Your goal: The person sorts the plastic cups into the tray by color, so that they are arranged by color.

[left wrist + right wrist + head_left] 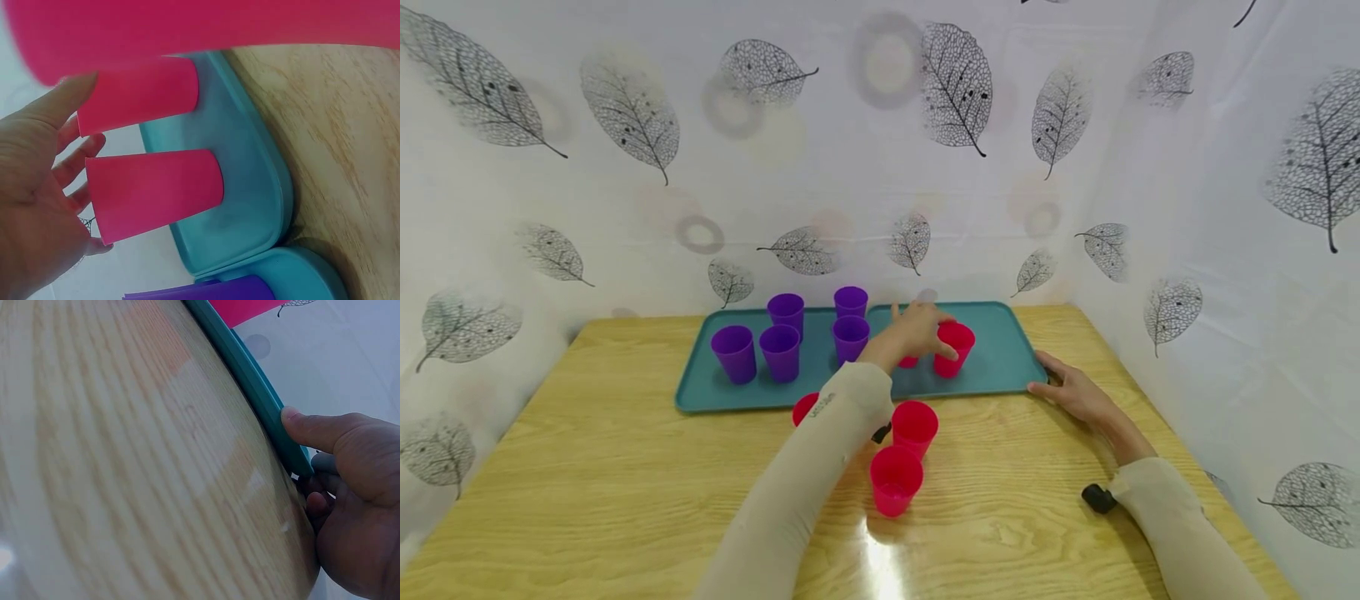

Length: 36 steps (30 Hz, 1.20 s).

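Note:
In the head view my left hand (917, 329) reaches over the right teal tray (1000, 354), thumb and index finger on either side of a red cup's (964, 343) rim. The left wrist view shows the thumb in front of that cup (144, 94) and fingers behind it. A second red cup (156, 194) stands on the tray beside it, mostly hidden by the hand in the head view. My right hand (1075, 392) grips the tray's front right corner. Its thumb lies on the rim (269, 412) with fingers curled beneath.
Several purple cups (780, 358) stand on the left teal tray (696, 383). Three red cups are on the wooden table (587, 483) before the trays: one (914, 425) behind another (895, 487), and one (805, 407) partly behind my left sleeve. A leaf-patterned curtain (850, 192) hangs behind.

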Motion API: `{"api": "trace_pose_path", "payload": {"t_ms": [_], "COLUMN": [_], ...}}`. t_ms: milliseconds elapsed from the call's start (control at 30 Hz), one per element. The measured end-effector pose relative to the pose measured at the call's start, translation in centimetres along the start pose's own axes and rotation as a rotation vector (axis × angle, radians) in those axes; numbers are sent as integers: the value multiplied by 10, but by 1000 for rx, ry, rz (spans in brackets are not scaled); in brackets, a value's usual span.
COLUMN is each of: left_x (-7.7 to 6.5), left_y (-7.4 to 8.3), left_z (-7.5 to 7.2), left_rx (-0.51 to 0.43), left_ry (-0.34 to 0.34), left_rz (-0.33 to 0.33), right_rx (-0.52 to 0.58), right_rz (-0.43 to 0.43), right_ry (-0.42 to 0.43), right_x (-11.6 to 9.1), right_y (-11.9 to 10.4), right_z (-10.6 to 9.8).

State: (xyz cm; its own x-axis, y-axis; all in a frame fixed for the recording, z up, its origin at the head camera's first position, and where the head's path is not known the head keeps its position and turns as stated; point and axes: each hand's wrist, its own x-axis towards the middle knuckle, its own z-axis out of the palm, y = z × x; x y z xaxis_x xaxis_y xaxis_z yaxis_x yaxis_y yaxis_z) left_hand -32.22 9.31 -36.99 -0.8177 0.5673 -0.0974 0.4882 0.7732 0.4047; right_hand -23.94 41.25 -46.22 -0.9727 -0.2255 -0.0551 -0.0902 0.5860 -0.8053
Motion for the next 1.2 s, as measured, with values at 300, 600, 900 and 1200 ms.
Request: {"api": "trace_pose_path", "payload": {"t_ms": [300, 600, 900, 1200], "left_x": [-1, -10, -34, -90], "left_y": [1, 3, -3, -20], "left_z": [-4, -29, -64, -93], "left_rx": [1, -67, -275, -401], "left_ry": [-23, 32, 73, 122], "left_rz": [-36, 115, 209, 237], "right_rx": [-20, -38, -10, -4], "right_rz": [-9, 3, 27, 14], "right_ry": [2, 9, 12, -4], "right_x": [1, -3, -4, -3], "right_y": [-3, -5, -1, -2], "right_z": [-3, -3, 1, 2]}}
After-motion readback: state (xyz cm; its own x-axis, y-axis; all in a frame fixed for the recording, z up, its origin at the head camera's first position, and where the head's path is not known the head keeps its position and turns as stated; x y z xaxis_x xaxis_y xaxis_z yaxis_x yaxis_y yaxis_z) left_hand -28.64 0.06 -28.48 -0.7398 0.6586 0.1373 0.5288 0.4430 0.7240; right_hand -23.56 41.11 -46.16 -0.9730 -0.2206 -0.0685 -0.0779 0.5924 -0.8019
